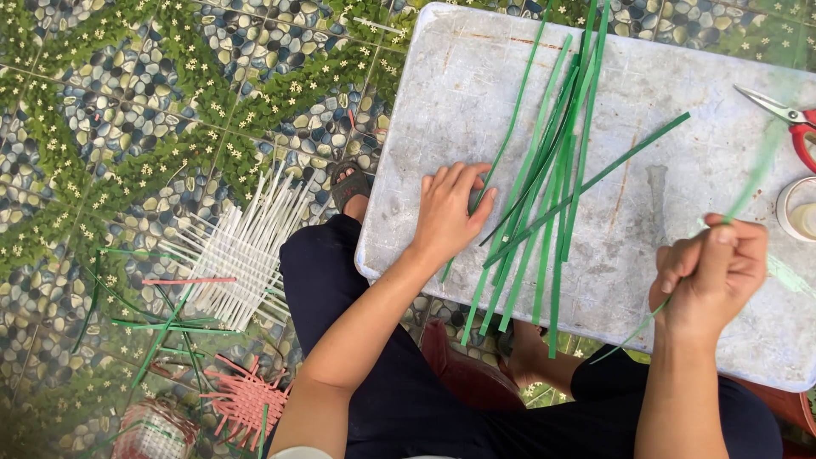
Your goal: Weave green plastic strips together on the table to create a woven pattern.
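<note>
Head view: right hand (710, 272) pinches 1 long green strip (748, 183) — seemingly blurred; left hand (450, 212) flat, open.

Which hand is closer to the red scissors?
The right hand. It is just below and a little left of the scissors, gripping a green strip. The left hand rests far across the board.

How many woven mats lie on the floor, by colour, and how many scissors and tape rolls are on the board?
White woven mat: 1
Pink woven mat: 1
Scissors: 1
Tape roll: 1
Total: 4
</note>
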